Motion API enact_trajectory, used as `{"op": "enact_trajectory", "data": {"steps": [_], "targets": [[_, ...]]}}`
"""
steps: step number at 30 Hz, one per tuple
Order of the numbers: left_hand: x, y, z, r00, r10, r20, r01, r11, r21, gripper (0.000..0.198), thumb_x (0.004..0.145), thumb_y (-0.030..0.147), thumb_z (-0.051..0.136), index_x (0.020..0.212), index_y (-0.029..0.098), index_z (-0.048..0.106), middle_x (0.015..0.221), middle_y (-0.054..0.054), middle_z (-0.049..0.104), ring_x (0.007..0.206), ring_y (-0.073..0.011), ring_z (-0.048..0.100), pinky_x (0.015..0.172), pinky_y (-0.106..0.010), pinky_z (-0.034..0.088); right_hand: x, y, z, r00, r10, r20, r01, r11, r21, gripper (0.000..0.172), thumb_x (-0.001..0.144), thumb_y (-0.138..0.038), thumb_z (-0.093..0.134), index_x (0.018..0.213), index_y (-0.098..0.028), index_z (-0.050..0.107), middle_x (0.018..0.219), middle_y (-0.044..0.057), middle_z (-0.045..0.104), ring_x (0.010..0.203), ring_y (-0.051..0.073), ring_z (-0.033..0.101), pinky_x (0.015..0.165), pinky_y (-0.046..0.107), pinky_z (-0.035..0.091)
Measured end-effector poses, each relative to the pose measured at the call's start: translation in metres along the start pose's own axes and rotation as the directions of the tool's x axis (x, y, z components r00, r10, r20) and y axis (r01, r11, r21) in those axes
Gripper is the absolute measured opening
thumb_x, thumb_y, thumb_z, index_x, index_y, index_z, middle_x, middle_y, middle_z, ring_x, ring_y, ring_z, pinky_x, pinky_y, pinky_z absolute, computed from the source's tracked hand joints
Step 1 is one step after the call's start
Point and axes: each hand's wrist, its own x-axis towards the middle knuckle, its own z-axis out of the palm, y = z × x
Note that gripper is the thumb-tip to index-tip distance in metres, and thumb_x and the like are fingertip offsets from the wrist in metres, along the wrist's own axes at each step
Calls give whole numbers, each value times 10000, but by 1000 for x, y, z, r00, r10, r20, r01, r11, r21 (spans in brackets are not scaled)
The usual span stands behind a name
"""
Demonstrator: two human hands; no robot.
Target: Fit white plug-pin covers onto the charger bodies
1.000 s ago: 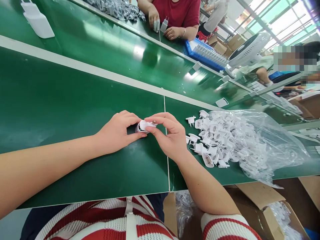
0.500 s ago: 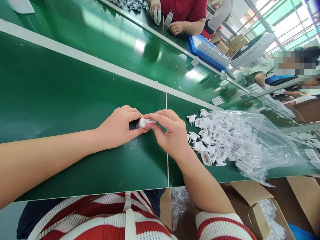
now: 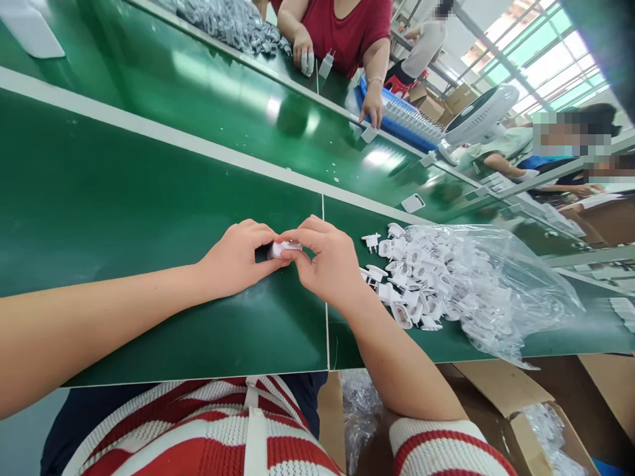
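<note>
Evidently, the left hand [image 3: 237, 259] and right hand [image 3: 330, 261] pinched the white plug [image 3: 278, 248] narrowly between their fingers [image 3: 301, 235] over the tabletop [image 3: 258, 337], near the plug pile [image 3: 431, 277], and an uneven squeeze risked making it slip.

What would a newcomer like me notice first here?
Probably the heap of white plug pieces, partly in or under clear plastic on the green worktop, to the right of the person's hands. Near the middle, the left hand and right hand together hold a small white piece. At the top, a co-worker in a red top is beside a blue tray.
</note>
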Motion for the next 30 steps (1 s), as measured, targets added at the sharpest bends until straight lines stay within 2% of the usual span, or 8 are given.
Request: {"op": "enact_trajectory", "data": {"steps": [2,8,16,22,24,26,28,30], "targets": [[0,0,0,1000,1,2,-1,1000,15,317,897,496,667,1019,214,746,1023,-56,754,990,-260,624,950,-435,473,3,-2,-2,999,13,34,-12,1000,-26,243,879,-122,589,969,-257,770,878,14,681,817,188,634,979,390,531],[-1,1,-2,1000,23,12,-23,999,45,281,918,477,655,974,217,746,981,-70,741,960,-260,619,908,-434,496,2,-3,2,999,-21,39,23,999,-45,196,871,-120,606,937,-236,750,897,23,697,894,201,649,1162,460,383],[-2,4,-2,1000,-14,17,13,1000,21,354,912,495,653,1135,227,709,1054,-71,737,1011,-272,621,916,-440,499,-8,0,15,990,90,-110,-70,983,170,229,861,-132,645,1042,-245,726,959,28,728,927,214,632,882,383,498],[-5,7,-2,996,-83,25,84,995,-60,351,899,478,671,1173,262,716,1131,-44,745,1049,-264,657,967,-428,507,-10,1,16,984,151,-98,-122,960,253,284,855,-155,683,1124,-250,681,995,12,768,961,217,679,1073,484,446],[-3,10,-2,994,-106,30,108,990,-86,373,884,478,684,1183,258,718,1129,-41,752,1041,-262,670,959,-411,517,-11,2,9,989,137,-57,-121,966,227,309,879,-211,695,1185,-246,666,1069,23,769,1012,219,693,1161,527,370],[4,10,-5,987,-152,51,156,982,-109,401,861,489,700,1183,252,724,1105,-34,763,994,-252,689,907,-380,541,-13,7,-7,985,170,-7,-165,964,208,451,893,-313,717,1322,-238,599,1175,48,748,1047,220,699,1119,495,428],[20,4,-15,977,-214,18,215,973,-85,436,825,520,722,1161,242,736,1062,-27,773,925,-241,702,852,-354,553,-16,18,-31,961,275,12,-275,954,122,577,883,-415,738,1394,-230,545,1284,76,704,1056,230,698,972,428,525],[43,-13,-32,962,-258,-84,257,966,-22,482,795,549,735,1155,229,738,1046,-30,774,902,-240,698,851,-356,545,-22,38,-59,907,420,-16,-419,902,-106,548,868,-448,756,1339,-222,593,1342,89,670,1126,270,671,939,423,526]]}}
